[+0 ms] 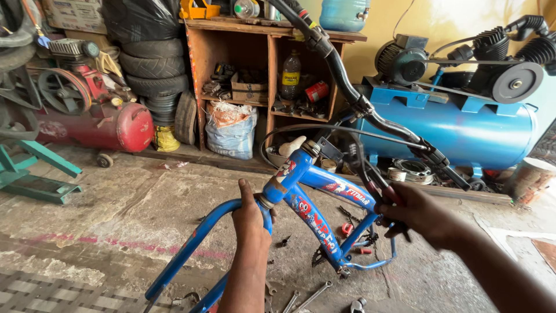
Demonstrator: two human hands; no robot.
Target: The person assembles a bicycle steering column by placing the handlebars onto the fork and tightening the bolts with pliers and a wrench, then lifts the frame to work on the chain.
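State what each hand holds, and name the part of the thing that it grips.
The left hand grips the blue bicycle fork at its crown. The right hand holds pliers by their handles.

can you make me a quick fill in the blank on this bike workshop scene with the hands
1. The left hand grips the ____ bicycle fork.
2. The right hand holds a tool against the black ____.
3. Behind the bicycle frame sits a large blue air ____.
4. Spanners lie on the ____ near the frame.

Missing words: blue; handlebar; compressor; floor
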